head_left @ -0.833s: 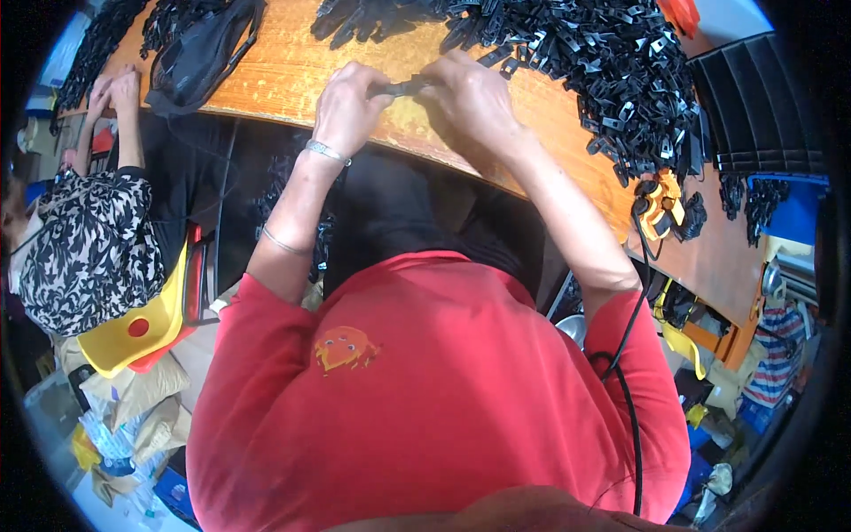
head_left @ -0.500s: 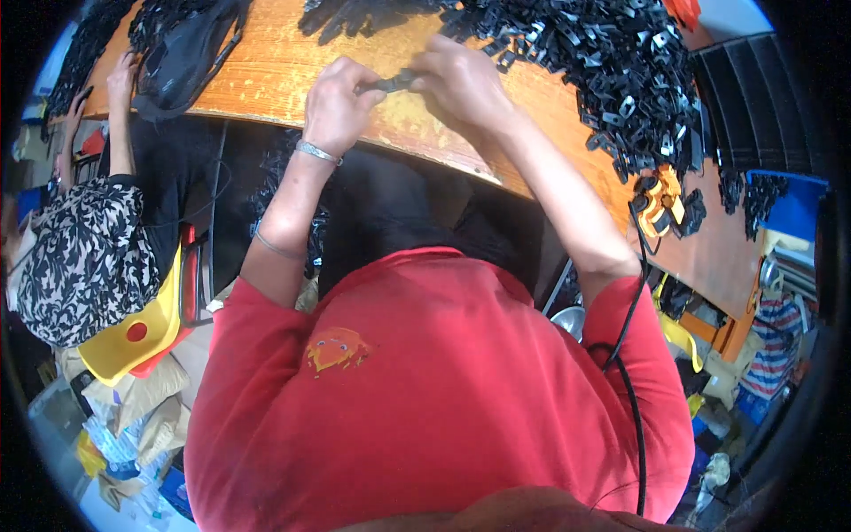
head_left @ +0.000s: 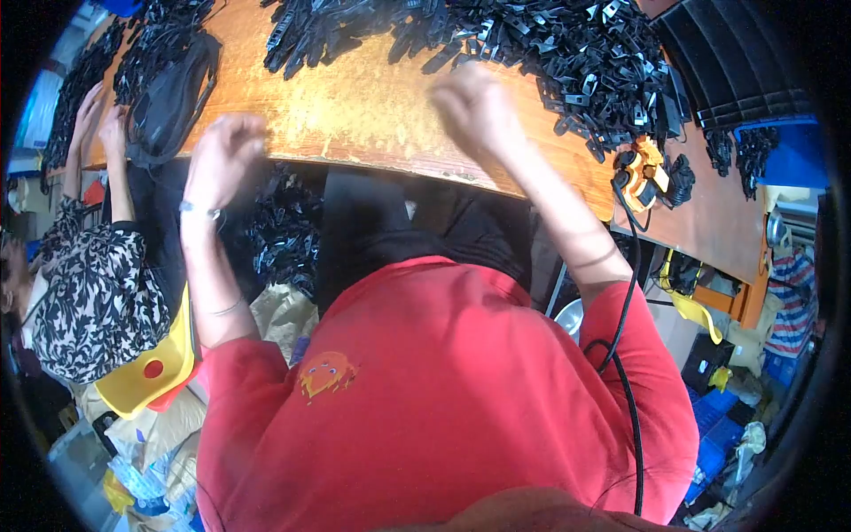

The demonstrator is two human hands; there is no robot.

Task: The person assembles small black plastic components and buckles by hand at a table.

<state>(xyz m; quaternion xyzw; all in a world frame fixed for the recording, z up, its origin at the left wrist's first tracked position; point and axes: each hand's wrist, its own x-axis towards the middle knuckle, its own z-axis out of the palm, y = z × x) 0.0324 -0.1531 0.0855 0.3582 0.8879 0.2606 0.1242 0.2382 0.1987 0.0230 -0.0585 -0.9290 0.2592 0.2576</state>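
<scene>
My left hand (head_left: 223, 161) is over the table's front edge, left of my body, with its fingers loosely bent and parted. Nothing shows in it. My right hand (head_left: 477, 108) is above the tabletop, just short of a large heap of small black clip-like plastic pieces (head_left: 576, 84), some with shiny light spots. Motion smears its fingers, so I cannot make out whether they hold a piece. Longer black pieces (head_left: 310, 35) lie in a heap at the far edge. Between my hands the worn wooden table (head_left: 355, 106) shows bare.
More black pieces (head_left: 282, 239) are below the table edge, near my left forearm. A yellow-and-black object (head_left: 643, 177) with a cable is at the table's right end. Black trays (head_left: 731, 66) stand far right. A co-worker in a patterned top (head_left: 93, 297) sits left, by a black bag (head_left: 173, 111).
My hands, which were together on a small dark piece, have come apart. The left has swung left and nearer to me; the right has shifted slightly right and nearer. The piece is no longer visible between them.
</scene>
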